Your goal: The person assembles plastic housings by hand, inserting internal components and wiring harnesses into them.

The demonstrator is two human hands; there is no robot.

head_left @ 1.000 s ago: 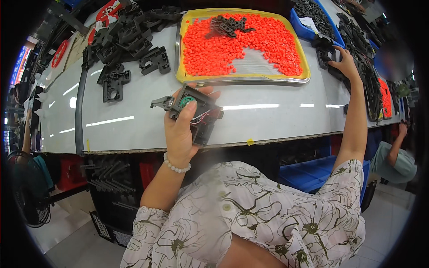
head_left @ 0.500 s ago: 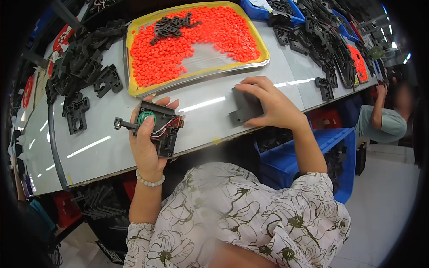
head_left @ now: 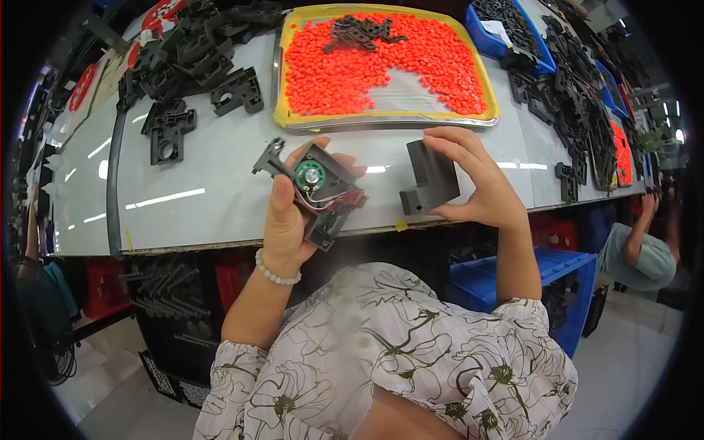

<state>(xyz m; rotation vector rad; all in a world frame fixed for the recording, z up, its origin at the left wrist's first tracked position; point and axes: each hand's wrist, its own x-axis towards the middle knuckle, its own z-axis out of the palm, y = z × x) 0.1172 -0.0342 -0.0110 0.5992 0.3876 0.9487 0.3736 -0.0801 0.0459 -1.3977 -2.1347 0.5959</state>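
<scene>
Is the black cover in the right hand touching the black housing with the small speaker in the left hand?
Apart. The head view shows a strip of white table between the black cover and the housing.

The scene is brightly and evenly lit from overhead, with long white streaks of glare lying across the glossy grey worktable (head_left: pixel 183 198) and a paler sheen on the bare patch of the yellow-rimmed tray (head_left: pixel 293 121) of orange pellets. Shadows are soft and short, deepening only under the table edge, where the stacked black parts sink into dimness. The fisheye lens bends the table edge into an arc and frames the view in a black vignette, and detail smears toward the rim, while the centre stays fairly sharp.
</scene>
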